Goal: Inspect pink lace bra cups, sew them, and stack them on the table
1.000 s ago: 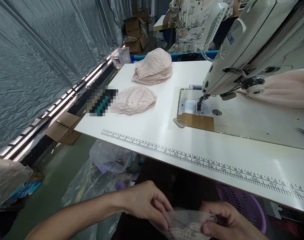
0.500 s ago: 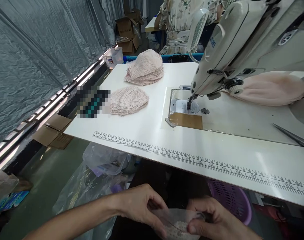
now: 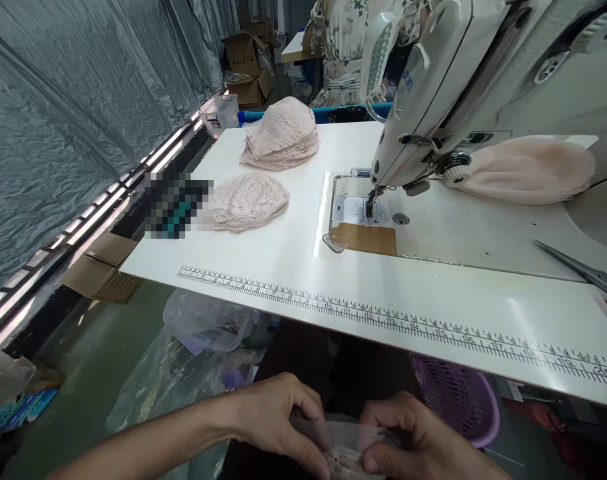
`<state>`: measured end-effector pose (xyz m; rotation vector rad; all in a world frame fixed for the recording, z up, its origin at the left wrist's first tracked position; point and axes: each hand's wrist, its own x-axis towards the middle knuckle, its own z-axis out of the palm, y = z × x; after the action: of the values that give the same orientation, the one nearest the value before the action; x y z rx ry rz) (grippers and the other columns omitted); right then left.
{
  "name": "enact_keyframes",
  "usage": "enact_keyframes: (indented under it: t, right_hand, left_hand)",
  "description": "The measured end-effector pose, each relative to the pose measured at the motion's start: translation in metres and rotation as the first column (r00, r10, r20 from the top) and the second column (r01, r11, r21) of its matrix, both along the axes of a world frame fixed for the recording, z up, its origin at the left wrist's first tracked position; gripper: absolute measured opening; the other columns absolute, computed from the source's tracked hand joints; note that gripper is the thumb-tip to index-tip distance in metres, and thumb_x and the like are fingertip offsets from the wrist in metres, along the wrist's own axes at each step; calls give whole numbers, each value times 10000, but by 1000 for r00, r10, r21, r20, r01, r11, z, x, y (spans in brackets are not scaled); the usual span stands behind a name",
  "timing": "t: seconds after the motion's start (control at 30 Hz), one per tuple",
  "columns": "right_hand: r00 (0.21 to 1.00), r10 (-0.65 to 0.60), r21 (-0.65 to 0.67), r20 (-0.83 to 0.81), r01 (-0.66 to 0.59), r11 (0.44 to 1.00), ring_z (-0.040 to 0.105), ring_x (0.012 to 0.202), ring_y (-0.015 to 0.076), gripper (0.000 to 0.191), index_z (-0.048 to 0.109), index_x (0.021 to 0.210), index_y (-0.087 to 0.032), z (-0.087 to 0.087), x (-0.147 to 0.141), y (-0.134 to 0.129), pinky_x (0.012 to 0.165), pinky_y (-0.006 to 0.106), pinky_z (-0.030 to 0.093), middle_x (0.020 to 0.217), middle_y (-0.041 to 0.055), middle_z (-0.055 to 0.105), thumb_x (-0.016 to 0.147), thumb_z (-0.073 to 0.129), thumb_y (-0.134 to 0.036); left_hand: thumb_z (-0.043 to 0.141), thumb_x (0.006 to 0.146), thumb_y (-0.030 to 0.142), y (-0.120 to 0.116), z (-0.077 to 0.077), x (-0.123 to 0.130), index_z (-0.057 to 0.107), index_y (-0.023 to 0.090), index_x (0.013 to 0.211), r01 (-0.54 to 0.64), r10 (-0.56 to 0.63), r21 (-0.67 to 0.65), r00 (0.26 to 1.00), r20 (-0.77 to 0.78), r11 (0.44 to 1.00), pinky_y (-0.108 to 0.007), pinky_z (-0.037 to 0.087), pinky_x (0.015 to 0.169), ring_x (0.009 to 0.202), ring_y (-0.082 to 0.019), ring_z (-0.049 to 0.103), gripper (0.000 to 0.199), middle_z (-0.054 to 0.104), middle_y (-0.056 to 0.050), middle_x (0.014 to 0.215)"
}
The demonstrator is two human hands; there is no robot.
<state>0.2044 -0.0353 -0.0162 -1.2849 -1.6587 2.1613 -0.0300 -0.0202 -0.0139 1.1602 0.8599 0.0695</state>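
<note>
Low in the view, in front of the table edge, my left hand and my right hand hold a sheer, whitish piece with a pale lace-like pattern between them. My left fingers and thumb are closed on its left side. The right thumb and fingers pinch its right side. A small dark thing shows by my right fingers, too unclear to name. Its lower part is cut off by the frame. On the white table lie two stacks of beige lace cups, a taller stack behind a lower stack.
A sewing machine stands at the right, with a padded peach piece under its arm. Scissors lie at the table's right. Below are a purple basket and clear plastic bags. A person is beyond the table.
The camera view has shifted slightly, so the table things sit a little further left and more of the scissors shows. Both hands keep hold of the sheer lace piece.
</note>
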Motion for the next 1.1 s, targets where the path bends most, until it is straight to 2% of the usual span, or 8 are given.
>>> enact_keyframes:
  t: [0.23, 0.47, 0.67, 0.8, 0.87, 1.0, 1.1]
  right_hand:
    - [989, 23, 40, 148, -30, 999, 493, 710, 144, 198, 697, 737, -199, 0, 4, -4, 627, 221, 345, 708, -16, 560, 761, 668, -393]
    - [1000, -30, -20, -7, 30, 999, 473, 684, 136, 184, 644, 731, -173, -3, 4, -1, 606, 213, 338, 677, -25, 537, 725, 659, -356]
    - [995, -56, 16, 80, 55, 998, 493, 701, 155, 217, 654, 729, -180, 5, -2, 0, 626, 228, 365, 684, -14, 531, 700, 644, -395]
    - [989, -33, 58, 143, 25, 998, 506, 715, 157, 245, 668, 748, -180, 3, -1, -3, 624, 234, 364, 709, -7, 550, 758, 626, -422]
    - [986, -26, 66, 163, 15, 998, 517, 745, 167, 239, 678, 783, -191, -1, 2, -6, 642, 238, 374, 729, -6, 561, 758, 649, -427]
    - [978, -4, 33, 209, -3, 999, 528, 873, 200, 312, 693, 931, -243, -7, 8, -10, 743, 257, 398, 893, 3, 588, 666, 765, -392]
    - [983, 11, 34, 181, -17, 999, 527, 815, 174, 157, 708, 836, -238, -7, 8, -10, 721, 243, 392, 826, -14, 587, 717, 725, -338]
  left_hand:
    - [829, 595, 517, -2, 1, 8, 786, 193, 807, -32, 32, 34, 999, -1, 999, -197, 297, 526, 605, -89, 464, 390, 540, 37, 638]
    - [817, 600, 521, 1, 6, -1, 781, 186, 753, -35, 40, 78, 997, -64, 996, -200, 309, 535, 617, -102, 488, 370, 575, 19, 652]
    - [826, 600, 497, -3, -1, 1, 773, 183, 808, 6, 2, 113, 998, -68, 994, -207, 273, 538, 612, -95, 443, 380, 542, 38, 632]
    - [819, 628, 462, -5, -1, 7, 775, 185, 796, -5, 15, 132, 997, -76, 991, -204, 268, 528, 600, -86, 442, 327, 515, 49, 624]
    - [810, 660, 408, -5, 0, 8, 780, 187, 789, -20, 28, 122, 998, -65, 992, -196, 287, 532, 611, -85, 463, 257, 523, 45, 646]
    - [824, 657, 333, -5, -2, 5, 787, 205, 801, -36, 40, 115, 999, -29, 993, -185, 304, 531, 610, -78, 477, 196, 544, 42, 658]
    - [847, 623, 379, -5, -5, 3, 789, 210, 798, -47, 50, 90, 998, -27, 995, -185, 307, 520, 601, -79, 478, 250, 555, 37, 656]
